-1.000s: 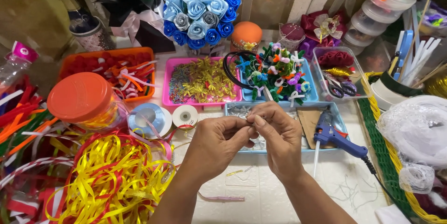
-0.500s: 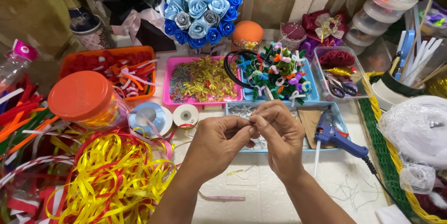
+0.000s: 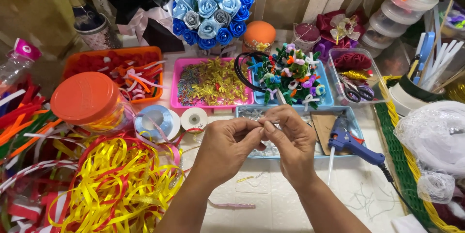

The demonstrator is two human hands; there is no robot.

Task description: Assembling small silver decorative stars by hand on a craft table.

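Note:
My left hand (image 3: 226,148) and my right hand (image 3: 289,138) meet fingertip to fingertip above the white table, just in front of a light blue tray (image 3: 356,124). Both pinch something very small between thumb and forefinger; it is too small to tell what it is. A blue glue gun (image 3: 352,145) lies on that tray, right of my right hand. Behind the hands, a blue tray holds a pile of coloured pipe-cleaner pieces (image 3: 290,75) and a black hoop (image 3: 240,71).
Yellow and red ribbon (image 3: 114,184) is heaped at front left, beside an orange-lidded jar (image 3: 87,98) and ribbon spools (image 3: 157,121). A pink tray (image 3: 175,88), an orange tray (image 3: 77,59), a blue rose bouquet (image 3: 210,8) and scissors (image 3: 352,91) stand behind. Green-yellow basket (image 3: 402,165) at right.
Both hands stay together at the same spot; the fingers shift slightly around the small item. Nothing else has moved.

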